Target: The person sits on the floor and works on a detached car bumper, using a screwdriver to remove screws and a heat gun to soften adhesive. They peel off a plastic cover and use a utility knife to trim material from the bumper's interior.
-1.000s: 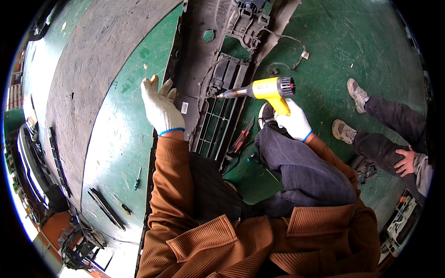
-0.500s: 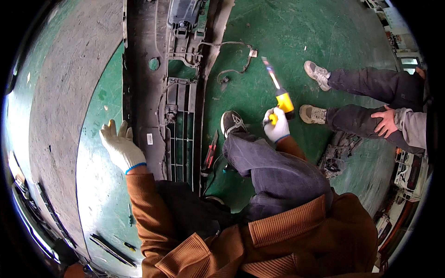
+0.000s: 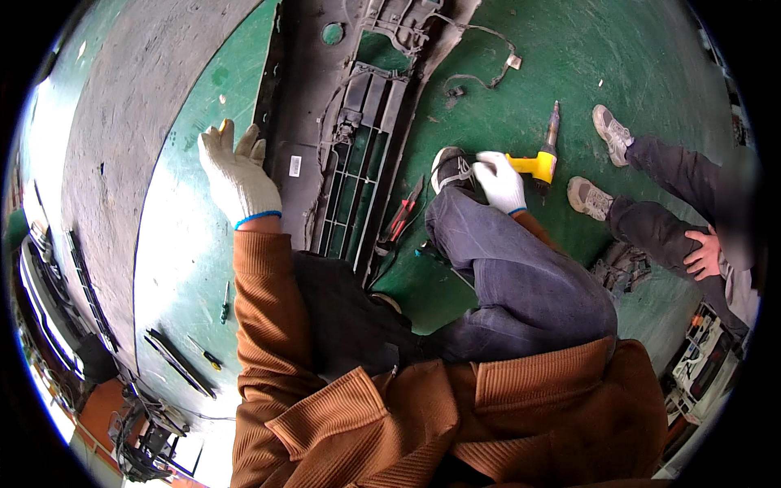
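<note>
My left hand [image 3: 237, 172], in a white knit glove, is open with its fingers spread beside the left edge of a dark grey car bumper [image 3: 303, 199]. Slots and thin bars of a black grille [image 3: 351, 183] run along the bumper's right part. My right hand [image 3: 498, 183], gloved too, is closed near my shoe. Its curled fingers are at the handle end of a yellow heat gun [image 3: 538, 167], whose metal nozzle points away from me. The glove hides how much of the handle lies in the grip.
A red-and-black hand tool [image 3: 400, 218] lies right of the bumper. Loose wiring [image 3: 492, 81] trails over the green floor. Another person's legs [image 3: 663, 163] are at the right. Screwdrivers [image 3: 224, 305] and a black strip [image 3: 179, 363] lie lower left.
The heat gun has swung from its raised, slanted pose down to the floor, handle now sideways. My right hand went with it toward my shoe. The view has shifted; my left hand stays by the bumper.
</note>
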